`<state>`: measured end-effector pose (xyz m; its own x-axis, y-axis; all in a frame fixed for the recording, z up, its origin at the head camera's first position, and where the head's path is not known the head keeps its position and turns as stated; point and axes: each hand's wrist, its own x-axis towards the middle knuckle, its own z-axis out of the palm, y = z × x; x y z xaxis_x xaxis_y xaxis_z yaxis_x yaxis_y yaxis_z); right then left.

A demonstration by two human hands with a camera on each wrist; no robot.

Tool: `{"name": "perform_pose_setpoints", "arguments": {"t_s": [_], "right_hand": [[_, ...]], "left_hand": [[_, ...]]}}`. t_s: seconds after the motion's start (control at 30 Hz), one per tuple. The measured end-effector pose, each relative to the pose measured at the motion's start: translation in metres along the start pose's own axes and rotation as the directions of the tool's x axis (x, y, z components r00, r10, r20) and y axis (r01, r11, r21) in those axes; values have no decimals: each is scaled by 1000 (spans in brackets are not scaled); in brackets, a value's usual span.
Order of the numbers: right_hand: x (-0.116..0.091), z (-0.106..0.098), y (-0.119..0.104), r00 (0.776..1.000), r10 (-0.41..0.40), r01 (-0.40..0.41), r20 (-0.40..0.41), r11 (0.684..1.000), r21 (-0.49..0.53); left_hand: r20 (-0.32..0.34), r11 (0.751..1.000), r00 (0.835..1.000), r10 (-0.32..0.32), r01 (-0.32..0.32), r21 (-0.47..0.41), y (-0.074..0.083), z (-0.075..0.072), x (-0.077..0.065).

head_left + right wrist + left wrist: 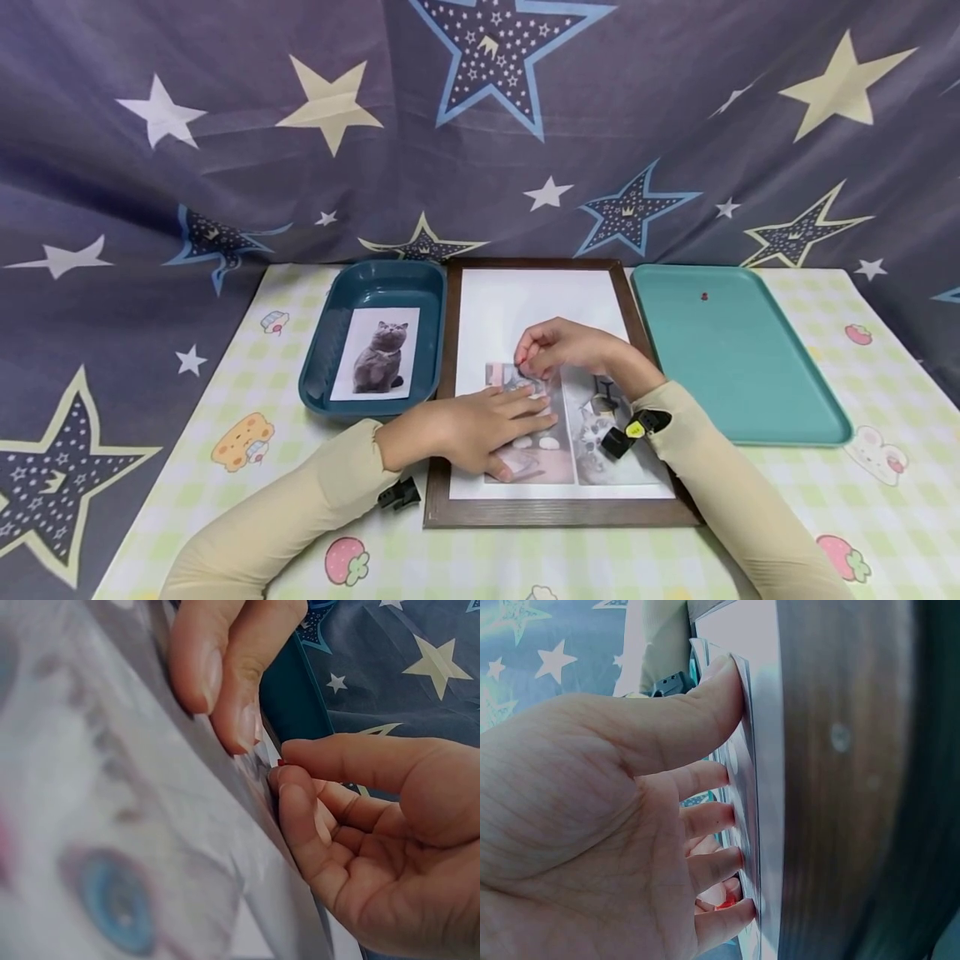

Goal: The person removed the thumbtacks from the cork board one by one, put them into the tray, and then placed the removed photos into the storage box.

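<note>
A brown-framed white board point(540, 308) lies on the table with two cat photos on its lower part. With fingers spread, my left hand point(476, 429) presses on the left photo point(551, 462). Above it, my right hand point(570, 346) pinches a small red push pin point(281, 762) between thumb and fingertip, at the left photo's upper edge. Whether the pin's point is in the board is hidden. The right photo point(600, 467), a pale cat with blue eyes, lies beside the left one, partly under my right wrist.
A dark blue tray point(318, 367) at the left holds a photo of a grey cat point(378, 354). At the right, a teal tray point(742, 367) bears one small red push pin point(704, 296). A checked cloth point(285, 500) covers the table; a starry curtain point(465, 183) hangs behind.
</note>
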<state>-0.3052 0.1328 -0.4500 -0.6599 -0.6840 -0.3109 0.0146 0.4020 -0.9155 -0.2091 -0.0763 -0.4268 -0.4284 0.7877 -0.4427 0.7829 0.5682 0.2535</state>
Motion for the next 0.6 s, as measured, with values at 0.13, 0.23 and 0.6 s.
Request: {"name": "perform_pose_setpoints", "arguments": {"t_s": [0.13, 0.23, 0.6], "right_hand": [[1, 2, -2, 1000, -5, 5, -3, 1000, -3], [1, 2, -2, 1000, -9, 9, -9, 1000, 1], [0, 1, -1, 1000, 5, -5, -7, 1000, 14]], "left_hand": [[-1, 1000, 1000, -1, 1, -2, -1, 0, -1], [-3, 1000, 1000, 0, 0, -5, -1, 0, -1], [-2, 1000, 1000, -3, 3, -4, -1, 1, 1]]}}
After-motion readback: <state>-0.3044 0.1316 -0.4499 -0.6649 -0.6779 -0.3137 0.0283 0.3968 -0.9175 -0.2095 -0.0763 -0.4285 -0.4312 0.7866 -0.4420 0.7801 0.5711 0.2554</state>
